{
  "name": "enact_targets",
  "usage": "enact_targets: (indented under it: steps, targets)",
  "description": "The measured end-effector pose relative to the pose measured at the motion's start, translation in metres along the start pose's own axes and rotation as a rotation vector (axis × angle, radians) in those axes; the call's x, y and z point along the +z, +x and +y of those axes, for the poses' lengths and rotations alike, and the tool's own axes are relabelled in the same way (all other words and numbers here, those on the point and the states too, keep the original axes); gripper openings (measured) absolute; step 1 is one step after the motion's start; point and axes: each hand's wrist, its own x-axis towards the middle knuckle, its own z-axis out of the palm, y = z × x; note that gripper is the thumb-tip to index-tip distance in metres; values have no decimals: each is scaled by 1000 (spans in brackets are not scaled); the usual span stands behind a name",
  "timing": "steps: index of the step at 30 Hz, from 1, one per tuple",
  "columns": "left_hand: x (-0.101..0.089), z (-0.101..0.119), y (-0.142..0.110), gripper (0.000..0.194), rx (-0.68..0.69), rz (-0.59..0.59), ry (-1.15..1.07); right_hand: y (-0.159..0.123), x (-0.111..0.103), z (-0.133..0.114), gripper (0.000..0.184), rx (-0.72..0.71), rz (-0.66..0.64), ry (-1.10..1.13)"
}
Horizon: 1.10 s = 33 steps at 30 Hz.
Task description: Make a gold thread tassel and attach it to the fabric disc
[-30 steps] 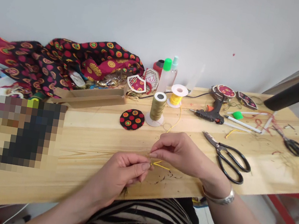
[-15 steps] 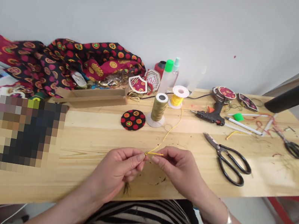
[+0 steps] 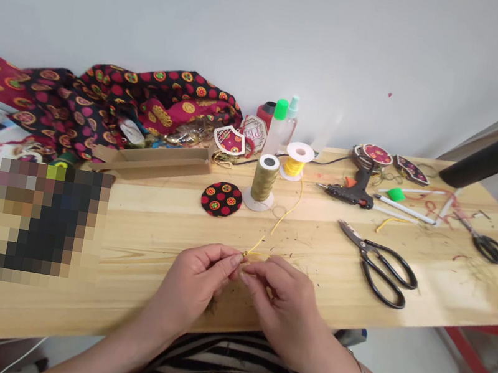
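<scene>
My left hand [image 3: 196, 282] pinches a yellow cord [image 3: 256, 246] between thumb and forefinger, where it has a small knot or loop. Dark thread ends [image 3: 212, 304] hang below that hand, partly hidden. My right hand [image 3: 285, 299] is closed, its thumb and fingertips pressed together right beside the left fingertips; what lies between them is too small to make out. A short end of the cord passes over the right fingers. Beyond the hands, more yellow cord runs to a white spool [image 3: 300, 152], with a slight gap showing between the two stretches.
Olive thread cone [image 3: 264, 179] and round patterned fabric piece [image 3: 221, 200] lie ahead. Black-handled scissors [image 3: 380, 267], a glue gun [image 3: 352, 190] and smaller scissors [image 3: 489, 247] are on the right. At left are a cardboard tray [image 3: 153, 162] and patterned cloth [image 3: 126, 91].
My right hand has moved left and a little down, its fingertips now meeting near the left ones. My left hand keeps its pinch on the cord almost unmoved.
</scene>
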Motion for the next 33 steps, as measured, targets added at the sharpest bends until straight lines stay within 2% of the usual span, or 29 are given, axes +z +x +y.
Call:
enact_targets:
  steps: [3, 7, 10, 12, 17, 22, 29, 33]
  targets:
    - [-1, 2, 0, 21, 66, 29, 152, -1, -6, -3, 16, -120, -58, -207]
    - [0, 7, -3, 18, 112, -34, 277, 5, -23, -10, 18, -292, -282, -443]
    - [1, 9, -6, 17, 131, -136, 326, 14, -38, -14, 21, -362, -409, -467]
    - [2, 10, -8, 19, 138, -192, 346, 22, -46, -15, 23, -345, -443, -408]
    - [1, 7, -11, 24, 28, -272, 218, 40, -50, -5, 20, -168, -429, -30]
    - [2, 0, -8, 24, -132, -313, -162, 45, -40, 12, 8, 113, -382, 390]
    - [3, 3, -4, 20, -266, -339, -486, 34, -31, 24, 21, 554, -381, 933]
    - [3, 4, -3, 19, -290, -344, -561, 24, -26, 21, 23, 653, -327, 1233]
